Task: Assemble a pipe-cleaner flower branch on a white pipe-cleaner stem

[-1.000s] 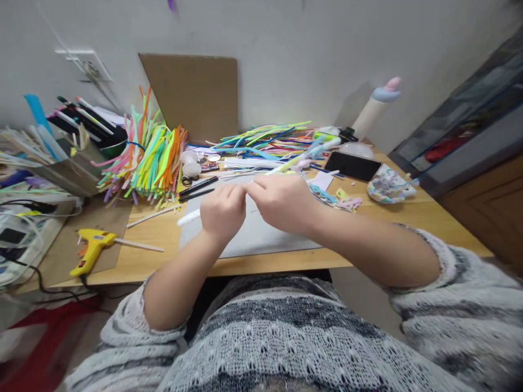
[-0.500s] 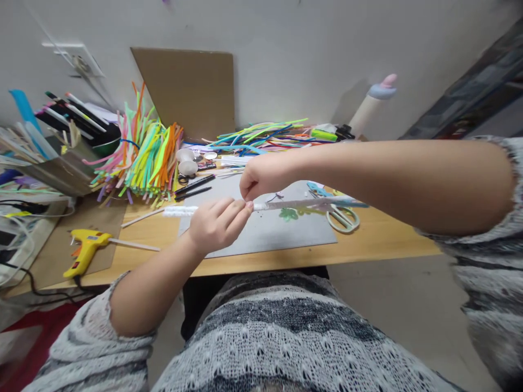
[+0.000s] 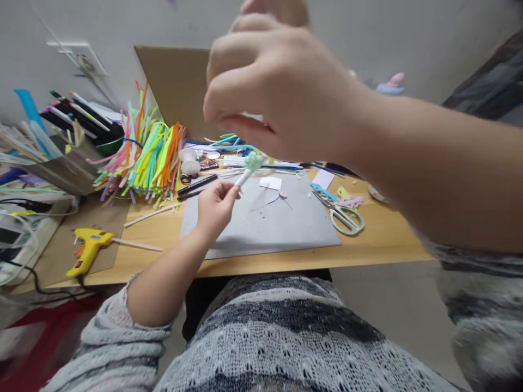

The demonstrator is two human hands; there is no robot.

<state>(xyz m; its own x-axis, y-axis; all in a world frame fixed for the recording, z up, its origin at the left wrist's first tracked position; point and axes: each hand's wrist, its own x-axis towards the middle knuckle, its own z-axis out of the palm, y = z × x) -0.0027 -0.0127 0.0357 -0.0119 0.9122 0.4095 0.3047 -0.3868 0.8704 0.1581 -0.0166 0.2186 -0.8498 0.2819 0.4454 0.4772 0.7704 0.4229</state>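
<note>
My left hand (image 3: pixel 216 209) is closed around a white stem (image 3: pixel 244 178) above the grey mat (image 3: pixel 245 231). A pale green, fuzzy cluster (image 3: pixel 254 159) with some yellow beside it shows at the stem's far end. Raised close to the camera, my right hand (image 3: pixel 261 81) has its fingers curled in toward the thumb and is slightly blurred. Whatever it may pinch is hidden. On the mat below lie a small white card (image 3: pixel 271 183) and a little pink piece with thin dark wires (image 3: pixel 281 195).
Scissors (image 3: pixel 345 218) rest at the mat's right edge. A yellow glue gun (image 3: pixel 87 247) lies on cardboard at left. Behind are a bundle of colourful pipe cleaners (image 3: pixel 159 163), black pens (image 3: pixel 198 185), a pen holder (image 3: pixel 110 133) and a leaning brown board (image 3: pixel 175 81).
My right hand has left the stem and risen toward the camera. My left hand still holds the stem, which has turned from lying sideways to pointing up and away, green end farthest.
</note>
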